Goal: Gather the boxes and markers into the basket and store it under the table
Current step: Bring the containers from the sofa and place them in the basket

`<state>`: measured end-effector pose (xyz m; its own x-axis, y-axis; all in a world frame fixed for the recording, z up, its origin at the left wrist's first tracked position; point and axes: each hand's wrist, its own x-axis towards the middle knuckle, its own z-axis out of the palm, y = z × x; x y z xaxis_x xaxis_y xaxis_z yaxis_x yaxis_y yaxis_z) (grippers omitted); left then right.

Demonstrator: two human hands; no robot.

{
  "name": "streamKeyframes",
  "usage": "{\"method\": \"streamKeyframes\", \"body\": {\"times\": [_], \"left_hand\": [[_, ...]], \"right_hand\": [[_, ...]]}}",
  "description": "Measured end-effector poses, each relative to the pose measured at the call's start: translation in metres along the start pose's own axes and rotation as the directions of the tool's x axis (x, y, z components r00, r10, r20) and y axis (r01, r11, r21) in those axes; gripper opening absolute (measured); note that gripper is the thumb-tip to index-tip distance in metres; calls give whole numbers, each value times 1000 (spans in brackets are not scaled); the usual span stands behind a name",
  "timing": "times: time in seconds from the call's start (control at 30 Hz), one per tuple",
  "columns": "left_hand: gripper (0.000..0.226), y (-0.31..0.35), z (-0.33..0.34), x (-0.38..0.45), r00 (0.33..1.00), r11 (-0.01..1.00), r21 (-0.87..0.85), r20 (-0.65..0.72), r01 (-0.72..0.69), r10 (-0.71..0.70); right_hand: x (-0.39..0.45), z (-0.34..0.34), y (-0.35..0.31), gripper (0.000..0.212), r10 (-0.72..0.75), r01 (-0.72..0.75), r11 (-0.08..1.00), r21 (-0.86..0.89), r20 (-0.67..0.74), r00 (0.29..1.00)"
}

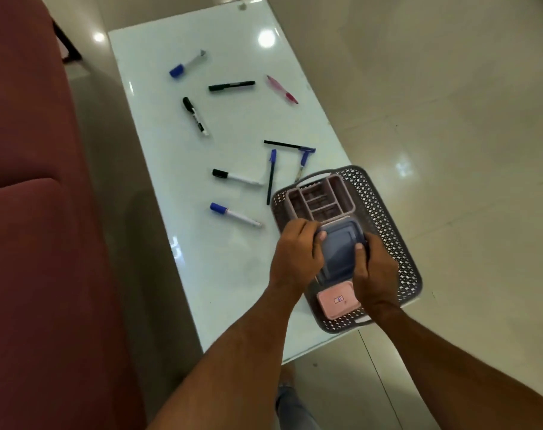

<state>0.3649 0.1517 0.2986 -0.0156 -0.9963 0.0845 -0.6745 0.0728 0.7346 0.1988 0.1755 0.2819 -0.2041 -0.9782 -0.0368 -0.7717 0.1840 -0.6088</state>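
A grey perforated basket (385,225) sits at the near right corner of the white glass table (220,144). Inside it lie a pink divided box (319,197) at the far end and a small pink box (338,301) at the near end. Between them is a blue-grey box (341,246), gripped on its two sides by my left hand (298,252) and my right hand (375,271). Several markers and pens lie scattered on the table: a blue-capped marker (234,215), a black-capped marker (236,177), a black marker (232,85) and a pink pen (282,89).
A dark red sofa (31,212) runs along the table's left side, with a narrow gap between them. Glossy beige floor tiles (450,119) lie to the right. The basket's right side overhangs the table edge slightly.
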Motion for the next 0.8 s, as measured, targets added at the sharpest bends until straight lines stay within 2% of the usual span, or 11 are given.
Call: {"method": "streamKeyframes", "body": {"times": [0.13,0.3,0.4,0.57,0.73,0.8], "left_hand": [[25,-1,10,-7,994,980,192,104,-55,36],[35,-8,19,-5,929,915,402,340,-4,-145],[32,-10,25,-4,915,892,451,346,33,-209],[41,-11,36,-5,899,889,455,366,52,-240],[47,-16,38,-10,902,889,459,381,9,-206],[46,-17,35,-10,908,904,428,376,10,-187]], "right_hand": [[-3,6,17,33,45,-38,997,-71,88,995],[-2,20,22,27,84,-61,993,-100,255,963],[0,25,20,24,107,-66,986,-150,281,954],[7,32,18,20,172,-110,971,-212,302,937],[13,36,18,25,181,-91,959,-270,332,926],[13,32,17,24,169,-87,960,-266,303,938]]}}
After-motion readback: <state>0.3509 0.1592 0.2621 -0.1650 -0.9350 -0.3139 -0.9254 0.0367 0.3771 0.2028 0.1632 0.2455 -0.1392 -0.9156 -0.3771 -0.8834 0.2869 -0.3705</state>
